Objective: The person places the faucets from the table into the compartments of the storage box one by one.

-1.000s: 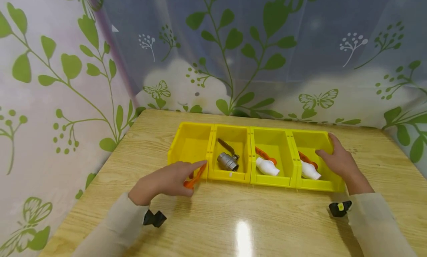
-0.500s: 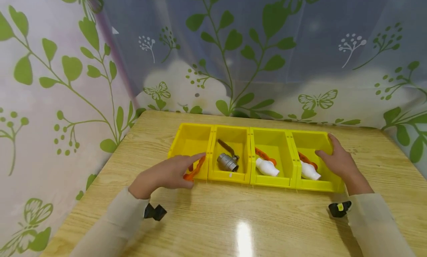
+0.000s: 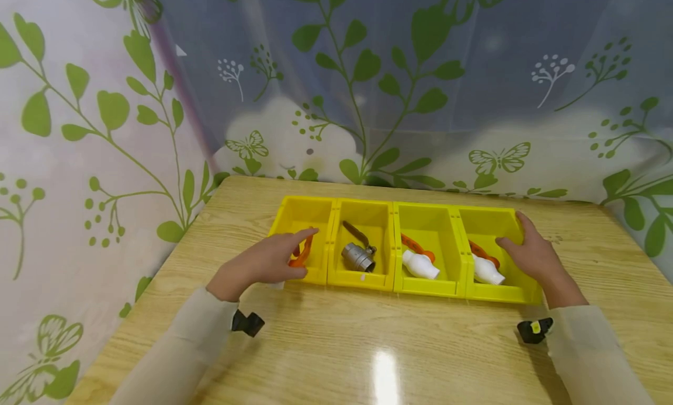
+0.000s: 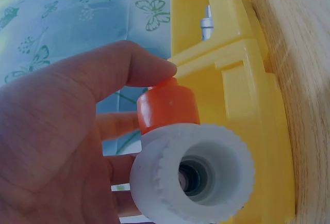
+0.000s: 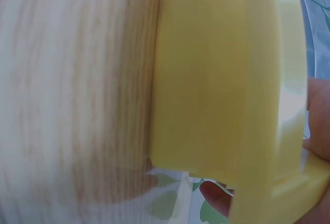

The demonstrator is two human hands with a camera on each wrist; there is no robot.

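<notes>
My left hand [image 3: 263, 260] grips a white plastic ball valve [image 4: 193, 172] by its orange handle [image 3: 302, 255], over the front of the leftmost yellow bin [image 3: 305, 212]. In the left wrist view, the valve's round threaded opening faces the camera, and the thumb presses the orange part. Most of the valve body is hidden by the hand in the head view. My right hand [image 3: 538, 259] holds the side wall of the rightmost yellow bin [image 3: 489, 218], thumb inside and fingers outside. In the right wrist view, a fingertip [image 5: 216, 197] shows beyond the bin wall.
The second bin from the left holds a metal ball valve [image 3: 359, 257] with a dark lever. White ball valves with orange handles lie in the third bin [image 3: 420, 265] and in the rightmost one [image 3: 488, 270]. The bins stand joined on a wooden table [image 3: 326, 346], before a patterned curtain [image 3: 326, 136].
My left hand has moved up and away from me, carrying the ball valve from the bin's front edge to over the leftmost bin. The right hand has stayed on its bin.
</notes>
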